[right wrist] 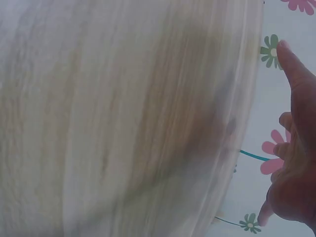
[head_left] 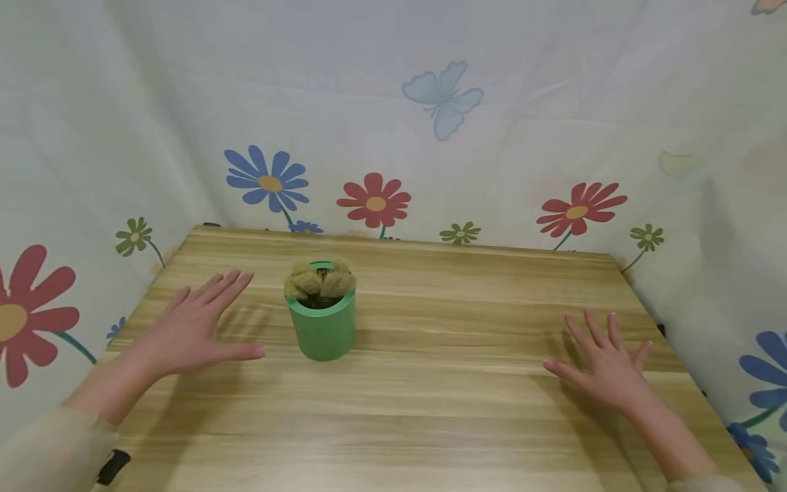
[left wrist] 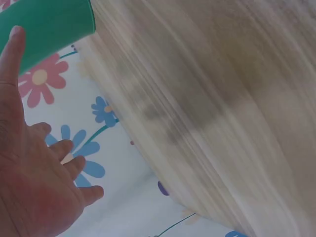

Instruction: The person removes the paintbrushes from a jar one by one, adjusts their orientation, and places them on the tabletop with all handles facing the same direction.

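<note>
A green cylindrical pot (head_left: 326,335) stands upright on the wooden table, left of its middle. Fuzzy yellow-brown clumps (head_left: 337,284) fill its top, with something dark between them. To the pot's left, my left hand (head_left: 197,328) is spread above the table, thumb pointing toward the pot but apart from it. The left wrist view shows that hand (left wrist: 39,177) with the green pot (left wrist: 54,29) beyond the thumb. Over the table's right side, my right hand (head_left: 605,369) has its fingers spread and holds nothing. It appears again at the edge of the right wrist view.
The wooden table (head_left: 443,396) has its back edge near a white curtain (head_left: 344,82) printed with flowers and a butterfly. Curtain cloth also hangs at the left and right sides. A small black object (head_left: 113,467) shows by the left sleeve.
</note>
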The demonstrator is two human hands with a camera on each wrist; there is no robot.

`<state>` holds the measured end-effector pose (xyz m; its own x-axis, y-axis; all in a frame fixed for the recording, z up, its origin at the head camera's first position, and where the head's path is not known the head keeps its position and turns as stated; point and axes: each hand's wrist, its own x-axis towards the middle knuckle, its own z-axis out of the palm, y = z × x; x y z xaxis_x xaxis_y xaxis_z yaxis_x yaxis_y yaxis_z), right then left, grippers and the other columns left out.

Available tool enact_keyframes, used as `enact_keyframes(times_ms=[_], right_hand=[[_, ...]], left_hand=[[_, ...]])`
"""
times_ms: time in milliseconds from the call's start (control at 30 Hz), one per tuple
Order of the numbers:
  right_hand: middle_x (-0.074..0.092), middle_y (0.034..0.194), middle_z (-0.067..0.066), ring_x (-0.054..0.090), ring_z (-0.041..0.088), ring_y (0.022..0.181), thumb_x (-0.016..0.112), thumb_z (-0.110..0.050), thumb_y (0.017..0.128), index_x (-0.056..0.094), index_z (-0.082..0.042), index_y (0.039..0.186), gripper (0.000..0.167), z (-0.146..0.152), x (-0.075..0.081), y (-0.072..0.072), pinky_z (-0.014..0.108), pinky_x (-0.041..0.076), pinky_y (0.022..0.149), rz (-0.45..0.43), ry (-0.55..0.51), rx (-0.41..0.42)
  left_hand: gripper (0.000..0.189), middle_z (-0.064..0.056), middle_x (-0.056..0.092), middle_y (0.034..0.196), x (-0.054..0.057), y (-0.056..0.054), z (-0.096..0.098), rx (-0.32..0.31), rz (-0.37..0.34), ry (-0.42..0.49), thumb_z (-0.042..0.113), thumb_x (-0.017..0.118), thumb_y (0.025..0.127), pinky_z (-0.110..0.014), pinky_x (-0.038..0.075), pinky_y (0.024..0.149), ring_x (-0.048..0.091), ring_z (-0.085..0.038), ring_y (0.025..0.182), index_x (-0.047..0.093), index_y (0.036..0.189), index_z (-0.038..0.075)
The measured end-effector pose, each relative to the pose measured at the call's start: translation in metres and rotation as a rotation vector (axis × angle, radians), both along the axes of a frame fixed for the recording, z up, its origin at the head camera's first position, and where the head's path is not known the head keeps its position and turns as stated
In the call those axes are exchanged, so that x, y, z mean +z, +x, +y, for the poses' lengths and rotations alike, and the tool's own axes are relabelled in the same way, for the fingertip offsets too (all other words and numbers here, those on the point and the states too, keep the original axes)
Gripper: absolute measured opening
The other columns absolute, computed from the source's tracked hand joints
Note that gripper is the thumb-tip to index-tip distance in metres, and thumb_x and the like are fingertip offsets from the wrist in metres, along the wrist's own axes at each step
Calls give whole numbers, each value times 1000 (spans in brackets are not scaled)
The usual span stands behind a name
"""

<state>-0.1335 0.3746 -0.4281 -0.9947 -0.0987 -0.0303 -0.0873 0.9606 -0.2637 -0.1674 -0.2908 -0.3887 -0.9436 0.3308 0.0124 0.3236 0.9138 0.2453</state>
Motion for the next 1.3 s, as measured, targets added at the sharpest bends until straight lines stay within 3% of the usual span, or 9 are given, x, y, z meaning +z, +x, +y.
enact_keyframes(times_ms=[233,433,600,867,967,1033,1167,1300], right_hand=[[9,176,26,-14,52,159,68,-68,96,18,-18,173,105,-5,5,-2,94,-19,102,28,-4,18],[10,176,26,-10,52,160,69,-67,96,17,-18,173,105,-13,13,-4,93,-20,103,22,-24,49],[11,176,25,-9,52,161,70,-66,96,19,-17,173,105,-20,18,-6,92,-18,105,22,-24,70],[14,176,22,-4,51,161,73,-64,95,21,-18,173,104,-37,28,-9,93,-13,107,36,-52,114],[15,176,22,-3,51,161,73,-62,95,22,-19,173,103,-44,29,-11,92,-13,108,44,-71,131],[15,176,22,-2,52,161,74,-61,95,22,-20,172,102,-48,30,-12,92,-12,109,48,-86,139],[16,177,20,0,51,161,76,-60,95,23,-21,172,101,-56,31,-13,92,-11,109,54,-111,152],[16,177,19,0,49,162,76,-58,95,24,-21,172,100,-65,33,-15,92,-10,110,46,-146,168]], left_hand=[[137,-21,23,175,9,-14,5,-82,10,77,79,83,74,-82,18,119,24,-50,157,10,174,22],[136,-22,25,174,13,-19,14,-96,-54,215,67,91,74,-80,30,116,30,-54,154,9,174,24],[133,-21,28,173,12,-22,20,-109,-83,321,57,96,74,-79,33,115,32,-52,153,15,174,21],[114,-17,34,171,11,-26,29,-122,-170,595,34,95,84,-68,32,122,34,-45,155,23,171,13],[108,-16,37,170,8,-28,31,-113,-188,679,27,93,86,-61,33,124,35,-42,155,27,169,12],[104,-15,39,168,5,-29,33,-117,-190,717,23,93,87,-45,39,125,38,-40,154,29,168,11],[100,-14,43,165,-1,-29,39,-125,-191,780,18,93,86,-16,44,114,42,-38,151,33,166,9],[97,-12,45,163,-5,-25,47,-92,-197,837,17,93,86,-14,45,110,45,-36,149,36,164,8]])
